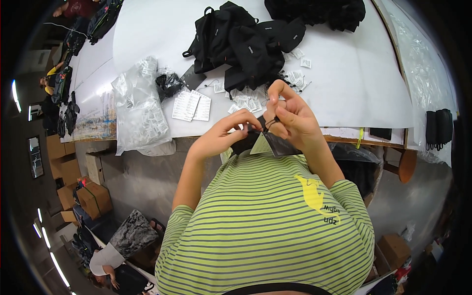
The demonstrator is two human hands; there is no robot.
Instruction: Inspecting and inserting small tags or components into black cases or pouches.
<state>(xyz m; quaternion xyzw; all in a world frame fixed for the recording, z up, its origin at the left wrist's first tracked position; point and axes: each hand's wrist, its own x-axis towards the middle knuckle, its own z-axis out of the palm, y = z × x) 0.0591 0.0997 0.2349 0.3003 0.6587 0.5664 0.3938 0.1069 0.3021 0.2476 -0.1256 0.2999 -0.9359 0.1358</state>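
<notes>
My left hand [228, 130] is closed, thumb and fingertips pinching a small black piece at the edge of a dark fabric item [242, 144] held against my shirt. Close beside it on the right, my right hand [294, 118] is closed with thumb and forefinger on a thin black cord [272, 123]. Below the hands hang a dark tag card [281, 146] and a pale greenish card [261, 146]. Fingers partly hide where cord and fabric meet. Ahead on the white table [344, 83] lies a pile of black backpacks [236, 42].
Small white tags [247, 102] with black cords are scattered before the pile. To the left lie printed white cards [186, 105], bundled black cords [168, 84] and a clear plastic bag of tags [141, 103]. More black bags [324, 12] sit at the far edge. A wooden stool [406, 166] stands right.
</notes>
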